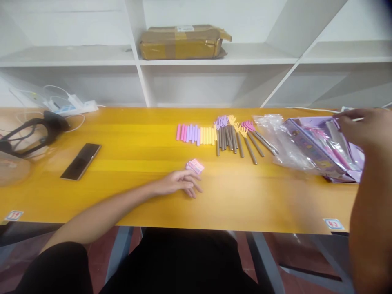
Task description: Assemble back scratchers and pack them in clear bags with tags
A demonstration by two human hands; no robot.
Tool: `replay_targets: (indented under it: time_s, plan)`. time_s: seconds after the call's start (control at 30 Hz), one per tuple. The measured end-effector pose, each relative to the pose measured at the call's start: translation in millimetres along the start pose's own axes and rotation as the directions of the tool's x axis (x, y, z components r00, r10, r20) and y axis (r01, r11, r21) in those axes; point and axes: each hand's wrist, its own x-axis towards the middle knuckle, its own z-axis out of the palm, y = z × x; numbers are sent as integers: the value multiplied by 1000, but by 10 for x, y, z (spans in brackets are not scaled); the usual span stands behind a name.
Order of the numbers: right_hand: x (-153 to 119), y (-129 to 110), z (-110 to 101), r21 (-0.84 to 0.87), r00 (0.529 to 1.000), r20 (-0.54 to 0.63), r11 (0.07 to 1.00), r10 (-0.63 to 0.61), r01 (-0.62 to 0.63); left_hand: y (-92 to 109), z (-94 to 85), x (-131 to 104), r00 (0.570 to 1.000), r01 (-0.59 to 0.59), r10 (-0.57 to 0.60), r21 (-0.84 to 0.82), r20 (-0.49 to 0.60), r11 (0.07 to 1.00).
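My left hand [180, 182] rests on the table with its fingers apart, holding nothing, just below some small pink cards [195, 165]. At the far right my right hand [357, 125] is over the back of a purple patterned box [315, 147] that holds pink items in clear plastic. Its fingers are bent and blurred, and a thin white thing shows beside them. Pink, purple and yellow sticks [196, 134] lie in a row mid-table. Next to them are several metal rods [228, 139] with purple, yellow and magenta claw-shaped ends.
Clear plastic bags [281, 143] lie between the rods and the box. On the left are a phone [81, 161], a black strapped object [39, 130] and a white power strip [76, 107] with cables. A taped brown package [183, 42] sits on the white shelf [260, 61].
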Motion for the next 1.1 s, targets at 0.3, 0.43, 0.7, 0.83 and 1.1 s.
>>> replay_targets:
  time_s: [0.3,0.43,0.7,0.83,1.1]
  plan:
    - [-769,-1192,123,87,894,406,982,-190,170,17,37,-25,1000,9,-8,46,-28,999]
    - [-1016,-1300,525,28,919,344,981,-190,192,28,40,-23,999,8,-6,34,-44,999]
    - [-1036,-1168,687,19,875,412,962,-256,272,68,-95,-1,992,93,-100,-94,-73,991]
    - [-1016,-1143,722,24,889,402,974,-217,227,50,-105,-7,991,74,-87,-131,-99,989]
    - [-1063,-1216,670,27,913,349,977,-209,213,287,-479,133,889,153,143,576,-436,803]
